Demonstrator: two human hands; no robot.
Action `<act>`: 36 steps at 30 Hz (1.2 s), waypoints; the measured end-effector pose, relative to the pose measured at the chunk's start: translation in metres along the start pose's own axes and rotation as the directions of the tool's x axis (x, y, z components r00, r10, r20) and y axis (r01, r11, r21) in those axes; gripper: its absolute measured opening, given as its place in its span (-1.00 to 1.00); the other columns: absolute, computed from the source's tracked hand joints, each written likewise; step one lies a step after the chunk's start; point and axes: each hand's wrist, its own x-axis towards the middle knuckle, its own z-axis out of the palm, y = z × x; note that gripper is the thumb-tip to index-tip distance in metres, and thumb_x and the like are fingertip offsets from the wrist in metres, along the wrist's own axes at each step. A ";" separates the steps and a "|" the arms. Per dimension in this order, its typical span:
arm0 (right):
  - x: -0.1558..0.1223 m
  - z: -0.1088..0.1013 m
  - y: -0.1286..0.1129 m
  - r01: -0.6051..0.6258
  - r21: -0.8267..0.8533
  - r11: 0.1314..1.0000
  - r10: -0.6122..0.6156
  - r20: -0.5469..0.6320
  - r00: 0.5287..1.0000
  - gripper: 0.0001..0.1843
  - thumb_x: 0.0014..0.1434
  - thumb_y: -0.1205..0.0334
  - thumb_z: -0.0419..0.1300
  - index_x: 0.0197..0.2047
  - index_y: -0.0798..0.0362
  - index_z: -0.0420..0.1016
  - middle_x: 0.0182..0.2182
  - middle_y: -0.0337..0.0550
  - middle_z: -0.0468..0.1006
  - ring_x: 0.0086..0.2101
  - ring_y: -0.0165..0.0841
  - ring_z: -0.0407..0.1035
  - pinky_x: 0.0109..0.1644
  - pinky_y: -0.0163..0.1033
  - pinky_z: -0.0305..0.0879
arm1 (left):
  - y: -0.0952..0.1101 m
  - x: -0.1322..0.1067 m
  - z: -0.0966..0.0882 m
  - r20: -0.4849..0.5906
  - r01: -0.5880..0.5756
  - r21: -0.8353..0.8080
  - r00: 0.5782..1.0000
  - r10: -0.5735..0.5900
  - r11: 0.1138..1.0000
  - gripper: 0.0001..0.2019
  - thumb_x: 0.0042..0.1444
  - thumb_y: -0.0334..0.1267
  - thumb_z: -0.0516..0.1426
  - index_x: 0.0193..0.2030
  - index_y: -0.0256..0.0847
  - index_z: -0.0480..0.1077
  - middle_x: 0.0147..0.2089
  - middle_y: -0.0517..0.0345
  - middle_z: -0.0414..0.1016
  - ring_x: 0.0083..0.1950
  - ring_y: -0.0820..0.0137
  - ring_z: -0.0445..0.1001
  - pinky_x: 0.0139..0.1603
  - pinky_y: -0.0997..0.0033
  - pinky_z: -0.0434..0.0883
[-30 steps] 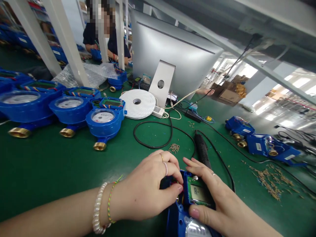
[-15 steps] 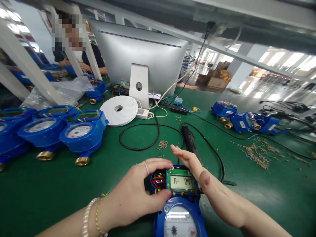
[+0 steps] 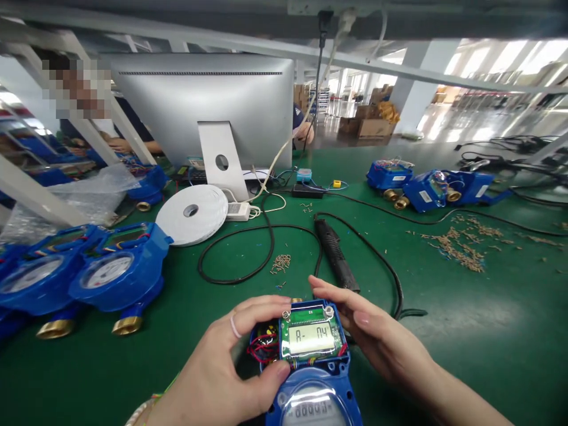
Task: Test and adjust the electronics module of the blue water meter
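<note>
My left hand (image 3: 217,361) grips the left side of a blue water meter (image 3: 344,387), thumb on the near edge of its electronics box and fingers at the far edge. Inside the box sits a green circuit board with a lit display (image 3: 312,337) reading something like "A- 04". Red and other coloured wires (image 3: 265,349) bunch in the compartment left of the board. Below it lies the round counter dial, cut off by the frame. My right hand (image 3: 386,337) is open, fingers outstretched along the box's right side; whether it touches is unclear. A black electric screwdriver (image 3: 335,251) lies just beyond.
Blue meters with brass fittings stand at left (image 3: 119,278) and far right (image 3: 426,190). Small screws form a pile (image 3: 281,264) and a wider scatter (image 3: 461,245). A white tape roll (image 3: 208,216), a monitor (image 3: 213,100) and cables occupy the back. Another person works behind at left.
My view has turned and shifted, so the bench objects sit differently in frame. My right hand has turned and lowered beside the box. The left hand keeps its grip.
</note>
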 end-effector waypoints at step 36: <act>-0.005 0.022 -0.011 -0.178 0.126 0.976 0.170 0.071 0.983 -0.45 0.22 0.10 0.24 0.20 -0.13 0.11 0.13 -0.07 0.34 -0.02 -0.31 0.36 0.03 -0.24 0.34 | -0.016 -0.003 0.001 0.076 0.087 -0.319 0.995 -0.066 0.944 -0.52 -0.01 -0.24 0.31 0.05 0.27 0.37 0.18 0.28 0.39 0.23 0.30 0.33 0.19 0.35 0.34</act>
